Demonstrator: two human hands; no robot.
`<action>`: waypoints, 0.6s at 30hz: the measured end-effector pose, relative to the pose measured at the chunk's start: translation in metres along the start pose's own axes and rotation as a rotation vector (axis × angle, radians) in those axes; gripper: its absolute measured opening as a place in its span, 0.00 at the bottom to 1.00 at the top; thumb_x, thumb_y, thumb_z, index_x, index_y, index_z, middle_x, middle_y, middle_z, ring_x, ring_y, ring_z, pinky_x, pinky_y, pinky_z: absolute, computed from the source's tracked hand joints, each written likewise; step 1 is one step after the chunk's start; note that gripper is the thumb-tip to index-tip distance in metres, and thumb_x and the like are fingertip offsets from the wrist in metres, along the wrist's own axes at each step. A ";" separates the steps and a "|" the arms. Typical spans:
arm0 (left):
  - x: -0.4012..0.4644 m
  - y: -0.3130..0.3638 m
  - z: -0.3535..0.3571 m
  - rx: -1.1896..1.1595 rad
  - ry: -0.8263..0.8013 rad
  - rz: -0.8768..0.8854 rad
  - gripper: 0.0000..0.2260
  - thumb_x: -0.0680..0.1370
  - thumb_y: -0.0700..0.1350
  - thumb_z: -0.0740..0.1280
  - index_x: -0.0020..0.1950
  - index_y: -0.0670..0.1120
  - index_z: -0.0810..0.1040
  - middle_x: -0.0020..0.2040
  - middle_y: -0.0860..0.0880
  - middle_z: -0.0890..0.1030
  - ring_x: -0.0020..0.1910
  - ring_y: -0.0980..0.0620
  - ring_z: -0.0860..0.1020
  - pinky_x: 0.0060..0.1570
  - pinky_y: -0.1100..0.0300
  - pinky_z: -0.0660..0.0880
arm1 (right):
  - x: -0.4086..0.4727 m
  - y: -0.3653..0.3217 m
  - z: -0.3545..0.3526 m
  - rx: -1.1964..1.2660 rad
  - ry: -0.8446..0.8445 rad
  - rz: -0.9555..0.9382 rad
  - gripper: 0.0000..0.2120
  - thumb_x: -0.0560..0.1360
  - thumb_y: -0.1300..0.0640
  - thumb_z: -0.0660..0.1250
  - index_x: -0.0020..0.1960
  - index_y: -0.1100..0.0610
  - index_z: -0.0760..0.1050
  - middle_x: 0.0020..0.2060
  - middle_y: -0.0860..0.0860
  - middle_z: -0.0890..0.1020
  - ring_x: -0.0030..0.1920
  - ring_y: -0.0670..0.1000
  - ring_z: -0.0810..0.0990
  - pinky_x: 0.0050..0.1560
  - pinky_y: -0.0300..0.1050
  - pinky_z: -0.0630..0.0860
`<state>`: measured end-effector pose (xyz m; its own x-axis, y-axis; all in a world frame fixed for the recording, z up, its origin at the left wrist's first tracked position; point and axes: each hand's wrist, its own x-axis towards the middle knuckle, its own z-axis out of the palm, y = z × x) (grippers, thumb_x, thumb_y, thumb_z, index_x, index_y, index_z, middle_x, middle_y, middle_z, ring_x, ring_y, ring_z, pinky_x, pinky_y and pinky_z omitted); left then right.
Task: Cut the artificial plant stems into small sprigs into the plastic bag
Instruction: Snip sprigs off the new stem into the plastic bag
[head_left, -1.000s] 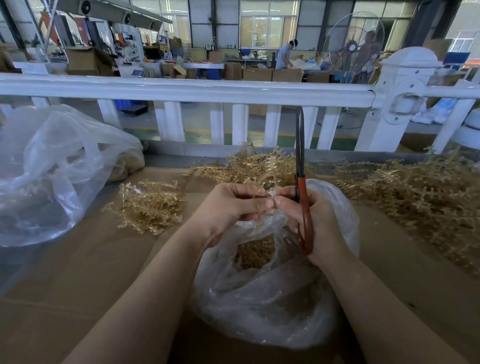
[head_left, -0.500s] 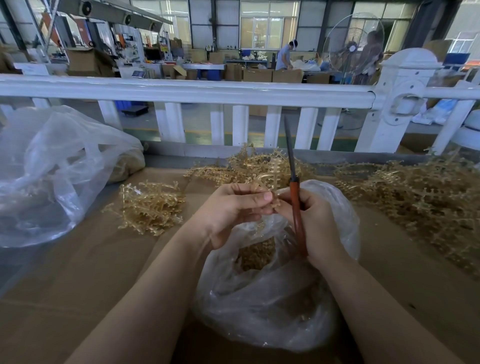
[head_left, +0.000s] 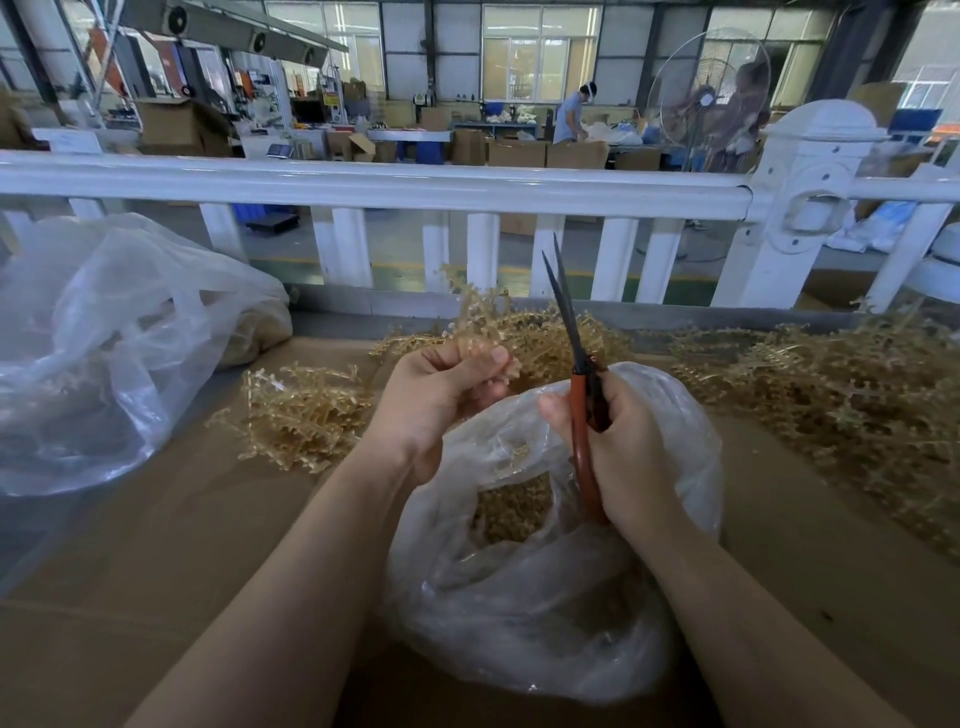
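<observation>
Above the plastic bag (head_left: 545, 613), left hand (head_left: 441, 395) grip pinching a stem (head_left: 480, 317), right hand (head_left: 623, 441) grip around scissors (head_left: 579, 395), handles hidden.

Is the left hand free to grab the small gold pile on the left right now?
Probably not yet: the left hand already grips a stem, though nothing lies between it and the small pile.

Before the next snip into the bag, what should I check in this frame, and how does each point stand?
1. Left hand holds a stem: ok.
2. Right hand grips the scissors: ok.
3. Blades parted: ok, slightly.
4. Stem between the blades: not ok, it sits to their left.
5. Plastic bag mouth open below the hands: ok.
6. Left fingers apart from the blades: ok.
</observation>
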<state>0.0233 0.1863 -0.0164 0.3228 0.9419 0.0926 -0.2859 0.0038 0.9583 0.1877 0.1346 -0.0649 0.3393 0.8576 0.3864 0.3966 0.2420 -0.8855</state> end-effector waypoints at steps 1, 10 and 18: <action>0.000 0.000 -0.001 0.001 0.000 0.010 0.04 0.75 0.40 0.72 0.40 0.45 0.83 0.36 0.49 0.84 0.33 0.57 0.78 0.39 0.66 0.78 | 0.000 0.000 0.000 -0.035 -0.002 -0.005 0.23 0.64 0.27 0.67 0.44 0.45 0.74 0.34 0.36 0.80 0.37 0.38 0.79 0.40 0.35 0.70; -0.001 0.001 -0.004 0.079 -0.046 0.093 0.12 0.77 0.39 0.70 0.34 0.48 0.84 0.33 0.51 0.79 0.33 0.57 0.73 0.42 0.62 0.71 | 0.000 0.010 0.002 -0.429 -0.007 -0.128 0.29 0.63 0.20 0.60 0.44 0.45 0.70 0.40 0.40 0.78 0.42 0.40 0.77 0.39 0.38 0.72; 0.001 -0.001 -0.008 0.127 -0.025 0.119 0.12 0.78 0.32 0.65 0.37 0.43 0.79 0.32 0.49 0.76 0.32 0.55 0.72 0.41 0.61 0.70 | 0.000 0.012 0.004 -0.530 0.012 -0.214 0.31 0.64 0.21 0.59 0.48 0.47 0.72 0.42 0.40 0.79 0.42 0.42 0.78 0.40 0.39 0.77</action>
<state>0.0171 0.1896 -0.0194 0.3158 0.9247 0.2126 -0.2079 -0.1512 0.9664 0.1891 0.1394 -0.0766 0.2130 0.8085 0.5486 0.8302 0.1464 -0.5380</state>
